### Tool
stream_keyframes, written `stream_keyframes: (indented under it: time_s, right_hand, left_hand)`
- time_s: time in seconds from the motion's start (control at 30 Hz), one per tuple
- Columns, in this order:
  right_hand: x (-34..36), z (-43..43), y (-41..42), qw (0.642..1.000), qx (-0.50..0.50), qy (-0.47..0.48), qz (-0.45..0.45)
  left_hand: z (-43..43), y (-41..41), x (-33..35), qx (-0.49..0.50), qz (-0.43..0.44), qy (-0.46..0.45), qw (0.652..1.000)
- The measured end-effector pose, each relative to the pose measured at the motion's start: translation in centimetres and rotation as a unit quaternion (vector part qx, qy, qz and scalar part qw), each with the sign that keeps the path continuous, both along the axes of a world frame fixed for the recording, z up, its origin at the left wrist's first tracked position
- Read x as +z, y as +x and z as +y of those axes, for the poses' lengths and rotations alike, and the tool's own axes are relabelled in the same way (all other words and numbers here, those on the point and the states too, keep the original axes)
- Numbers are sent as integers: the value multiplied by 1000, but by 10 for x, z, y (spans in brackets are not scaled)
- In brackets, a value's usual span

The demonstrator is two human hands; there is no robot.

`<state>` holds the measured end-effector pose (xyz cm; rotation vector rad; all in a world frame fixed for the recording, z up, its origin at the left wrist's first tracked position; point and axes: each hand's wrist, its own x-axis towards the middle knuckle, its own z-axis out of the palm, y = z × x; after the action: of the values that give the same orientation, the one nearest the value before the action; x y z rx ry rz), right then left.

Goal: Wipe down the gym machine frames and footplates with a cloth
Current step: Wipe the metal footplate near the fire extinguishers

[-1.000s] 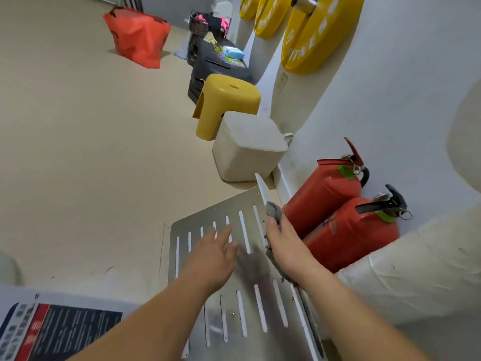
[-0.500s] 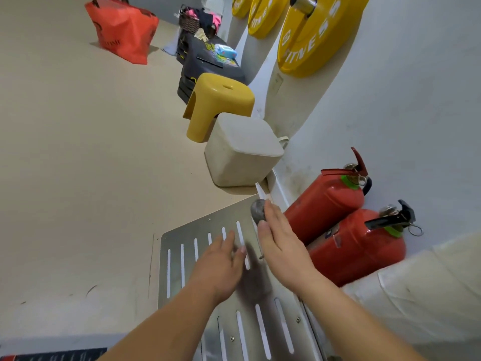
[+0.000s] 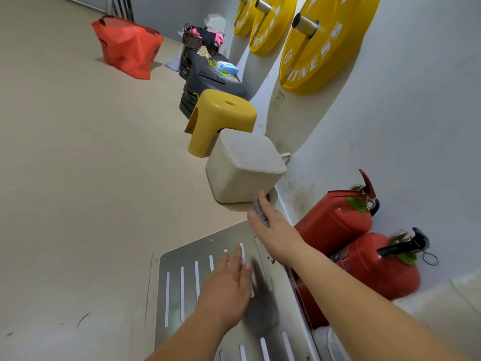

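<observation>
The left hand (image 3: 226,287) lies flat on the slotted footplate (image 3: 182,259), fingers straight and close together. The right hand (image 3: 273,230) reaches to the plate's far right corner, pinching a grey cloth (image 3: 260,212) between the thumb and nearly straight fingers.

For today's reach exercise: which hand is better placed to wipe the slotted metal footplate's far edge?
Right. The right hand holds the grey cloth at the far corner of the slotted metal footplate; the left hand lies flat on the plate, empty.
</observation>
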<state>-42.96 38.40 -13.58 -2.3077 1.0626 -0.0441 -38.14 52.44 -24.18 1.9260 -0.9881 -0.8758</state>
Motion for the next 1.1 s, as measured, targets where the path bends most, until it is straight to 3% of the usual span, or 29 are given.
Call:
stream_keyframes:
  time_s: [0.13,0.4,0.6,0.8,0.93,1.1]
  right_hand:
    - [-5,15,-18,1000,8,-12,-23]
    - [3,-9,12,999,35,-24,35]
    - [-3,2,5,998,-14,21,-51]
    - [2,34,-29,998,-55,-4,4]
    - [1,71,-63,994,-44,-76,58]
    - [-8,111,-119,996,-51,-69,2]
  left_hand:
    - [-5,3,-1,14,9,-12,1000]
    - [3,1,-8,9,4,8,1000]
    - [2,-3,2,-5,4,5,1000]
    - [10,-8,13,-17,-8,19,1000]
    - [21,-22,24,-69,-61,22,996]
    - [43,-46,29,-161,-118,51,979]
